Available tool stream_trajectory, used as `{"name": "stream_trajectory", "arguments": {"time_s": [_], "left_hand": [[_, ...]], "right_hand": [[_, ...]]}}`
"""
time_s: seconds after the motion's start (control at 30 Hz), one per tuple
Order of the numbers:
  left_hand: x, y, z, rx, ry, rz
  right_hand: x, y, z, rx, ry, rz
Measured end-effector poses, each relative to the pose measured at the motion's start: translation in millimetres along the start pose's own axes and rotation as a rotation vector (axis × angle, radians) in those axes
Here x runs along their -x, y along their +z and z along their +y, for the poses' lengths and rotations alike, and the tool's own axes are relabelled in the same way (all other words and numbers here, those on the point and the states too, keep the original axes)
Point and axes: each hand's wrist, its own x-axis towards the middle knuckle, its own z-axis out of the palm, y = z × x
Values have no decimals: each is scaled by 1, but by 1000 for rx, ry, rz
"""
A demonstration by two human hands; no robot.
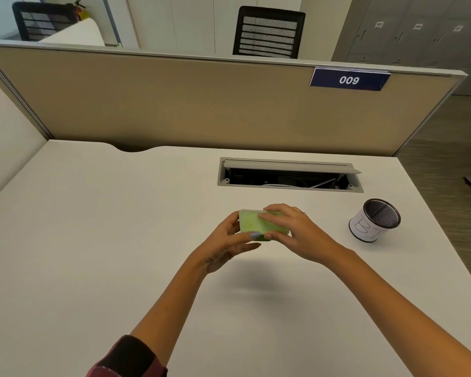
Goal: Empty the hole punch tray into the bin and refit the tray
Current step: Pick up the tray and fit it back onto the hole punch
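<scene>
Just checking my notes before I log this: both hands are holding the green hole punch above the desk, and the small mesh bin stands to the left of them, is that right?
Not quite: the head view shows the mesh bin to the right of the hands, not the left. The rest holds: the left hand and right hand hold the green hole punch above the desk.

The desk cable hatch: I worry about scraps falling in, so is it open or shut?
Open. The cable hatch has its flap tipped up along the far edge, and the dark cavity with white cables shows below.
</scene>
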Motion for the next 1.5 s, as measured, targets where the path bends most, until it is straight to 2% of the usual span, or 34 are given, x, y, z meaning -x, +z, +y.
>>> {"name": "stream_trajectory", "arguments": {"time_s": [0.07,0.27,0.47,0.6,0.7,0.8,0.97,1.03,1.1,1.23,1.5], "left_hand": [[0,4,2,63,-15,17],[-8,10,0,92,18,216],[-16,8,-4,93,116,340],[-19,10,-10,97,148,357],[-19,13,-13,100,155,354],[-18,12,-14,12,128,358],[-18,6,-17,-477,107,425],[-19,3,-21,-578,88,510],[-19,2,-21,-539,62,559],[-18,1,-19,-374,42,478],[-21,1,-26,-487,90,603]], "right_hand": [[-2,0,2,-26,5,-7],[-3,3,2,-254,116,79],[-2,13,-1,-690,507,261],[2,21,-8,-982,568,153],[3,24,-12,-1121,566,149],[4,26,-9,-1143,577,194],[7,33,-1,-1148,617,263],[8,35,3,-1158,639,301],[8,36,5,-1161,653,332],[7,37,8,-1146,664,344],[8,43,13,-1074,642,314]]}}
